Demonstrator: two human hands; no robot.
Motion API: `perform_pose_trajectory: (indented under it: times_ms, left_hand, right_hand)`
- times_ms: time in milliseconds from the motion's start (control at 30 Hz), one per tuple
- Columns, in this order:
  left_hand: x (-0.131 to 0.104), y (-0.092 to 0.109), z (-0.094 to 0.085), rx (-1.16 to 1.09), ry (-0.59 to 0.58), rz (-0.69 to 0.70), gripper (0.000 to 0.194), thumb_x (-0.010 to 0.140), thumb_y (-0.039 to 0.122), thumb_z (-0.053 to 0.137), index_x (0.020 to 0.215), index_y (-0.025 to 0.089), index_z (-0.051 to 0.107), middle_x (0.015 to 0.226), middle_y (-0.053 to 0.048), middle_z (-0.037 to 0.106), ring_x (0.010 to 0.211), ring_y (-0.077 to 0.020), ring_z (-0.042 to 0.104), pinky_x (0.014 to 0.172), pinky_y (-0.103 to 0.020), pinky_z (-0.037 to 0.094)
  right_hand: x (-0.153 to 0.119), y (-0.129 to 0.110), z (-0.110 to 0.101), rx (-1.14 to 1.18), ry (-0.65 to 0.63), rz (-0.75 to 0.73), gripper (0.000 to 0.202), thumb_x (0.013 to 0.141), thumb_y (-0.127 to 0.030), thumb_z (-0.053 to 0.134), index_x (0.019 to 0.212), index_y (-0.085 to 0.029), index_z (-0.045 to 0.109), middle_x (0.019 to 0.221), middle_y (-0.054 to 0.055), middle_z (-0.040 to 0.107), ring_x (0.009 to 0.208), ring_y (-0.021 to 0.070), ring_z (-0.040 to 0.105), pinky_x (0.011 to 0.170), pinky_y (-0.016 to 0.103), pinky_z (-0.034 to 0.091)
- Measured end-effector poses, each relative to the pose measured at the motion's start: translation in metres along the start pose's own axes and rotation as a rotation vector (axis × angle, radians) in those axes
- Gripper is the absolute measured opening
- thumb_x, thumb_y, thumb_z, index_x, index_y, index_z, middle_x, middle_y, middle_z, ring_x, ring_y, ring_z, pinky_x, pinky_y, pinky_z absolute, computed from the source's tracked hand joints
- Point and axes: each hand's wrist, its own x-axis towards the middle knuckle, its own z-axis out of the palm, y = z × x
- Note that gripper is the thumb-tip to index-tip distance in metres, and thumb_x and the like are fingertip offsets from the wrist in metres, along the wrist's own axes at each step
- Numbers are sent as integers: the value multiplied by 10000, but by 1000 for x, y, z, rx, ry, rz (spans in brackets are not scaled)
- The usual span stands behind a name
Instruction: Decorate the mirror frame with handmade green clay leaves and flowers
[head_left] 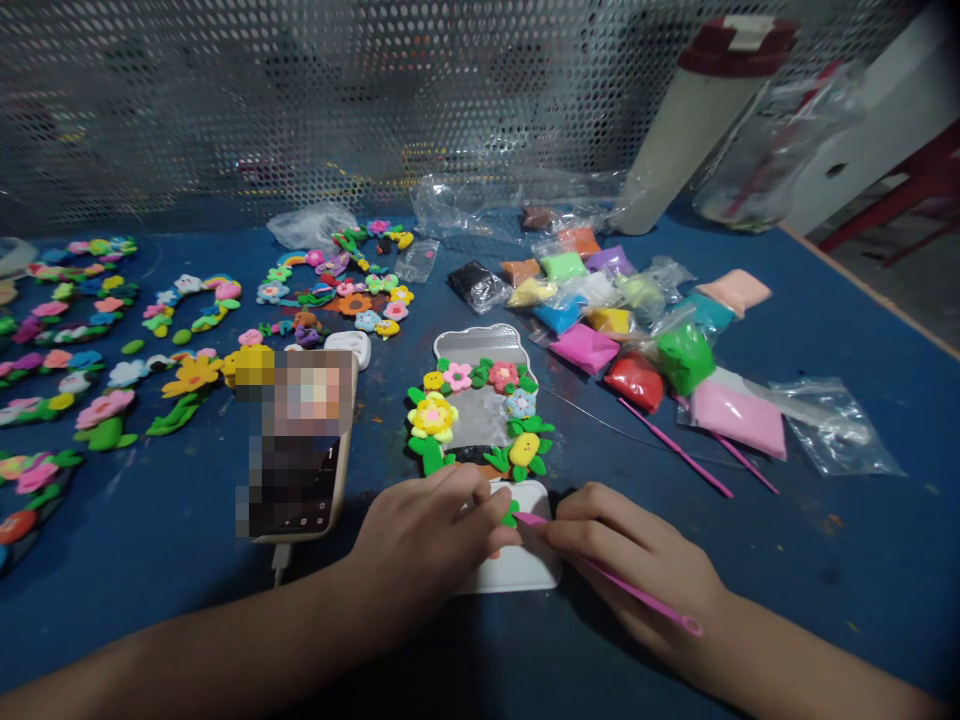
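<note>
Showing a slender pink tool (637,592) slanting over the right edge of a white, round-cornered panel (532,574), with narrow tip directed up and leftward at a small green clay piece (512,513) and ringed end down and rightward. Note the long axis of the decorated mirror (480,346) just beyond the panel, running away from the body, with wavy-edged top farthest, on a blue tabletop (840,560). Compare smooth, reflective glass (480,418) with matte, puffy clay flowers (433,417) in yellow, pink, red and light blue, set around the rim among pointed green leaves (430,457). Observe the right hand (637,545) entering from lower right, fingers folded inward and closed around the tool as around a pencil. Observe the left hand (424,525) entering from lower left, palm down, fingers bent and partly closed, with fingertips over the panel just beside the green piece; cannot tell whether pinching it or only resting alongside. See also, to the right, soft bright clay in clear plastic packets (585,348); to the left, a phone (304,470) and colourful, flower-covered clay arches (227,290).
</note>
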Motion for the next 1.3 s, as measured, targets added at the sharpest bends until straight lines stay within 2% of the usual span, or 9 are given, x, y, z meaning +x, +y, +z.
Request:
perform_pose_trajectory:
  times_ms: [167, 333, 533, 800, 967, 1100, 1300]
  left_hand:
    - [0, 0, -2, 8, -27, -5, 242, 945, 323, 377, 948, 201, 586, 781, 1, 633, 666, -133, 617, 504, -235, 453]
    - [-2, -1, 1, -2, -2, -9, 263, 945, 356, 370, 942, 206, 586, 795, 2, 633, 667, -131, 617, 507, -231, 452]
    - [-2, -2, 1, -15, -8, -7, 240, 942, 333, 389, 938, 202, 589, 784, 4, 615, 657, -119, 595, 515, -224, 443]
    - [0, -1, -2, -12, -9, 5, 229, 949, 293, 376, 940, 189, 580, 777, -2, 613, 675, -123, 594, 529, -224, 447]
    - [0, -1, -3, -10, -3, -1, 251, 947, 327, 370, 903, 194, 577, 738, 7, 602, 629, -129, 585, 489, -230, 435]
    - [0, -1, -3, -11, -6, 8, 215, 945, 288, 384, 920, 186, 571, 747, 8, 603, 634, -120, 592, 495, -217, 446]
    - [1, -1, -2, -9, 15, 28, 228, 961, 248, 327, 957, 175, 544, 750, 6, 605, 626, -114, 588, 492, -210, 460]
  right_hand:
    - [-1, 0, 0, -46, -3, 4, 267, 896, -83, 401, 1084, -175, 568, 858, 54, 572, 779, 135, 524, 673, 233, 458]
    - [-4, 1, -1, -9, 12, -36, 300, 912, -88, 371, 1121, -192, 561, 851, 54, 567, 784, 143, 520, 671, 259, 447]
    - [-6, 4, 0, -45, -52, -24, 274, 916, -106, 388, 1091, -199, 578, 873, 46, 562, 802, 137, 512, 687, 249, 442]
    - [-3, 5, 7, -147, 8, -44, 231, 918, -154, 407, 1007, -195, 616, 846, 49, 594, 758, 137, 531, 648, 248, 456]
    - [-4, 1, 4, -55, 4, -36, 271, 912, -110, 392, 1081, -188, 588, 859, 50, 576, 772, 140, 517, 671, 264, 447]
    - [-6, 0, 0, 13, 0, -50, 336, 867, -35, 403, 1124, -179, 566, 891, 61, 561, 797, 150, 504, 705, 287, 439]
    - [-6, 1, 2, 16, -22, -50, 306, 890, -67, 386, 1103, -185, 572, 897, 65, 576, 819, 148, 537, 702, 270, 463]
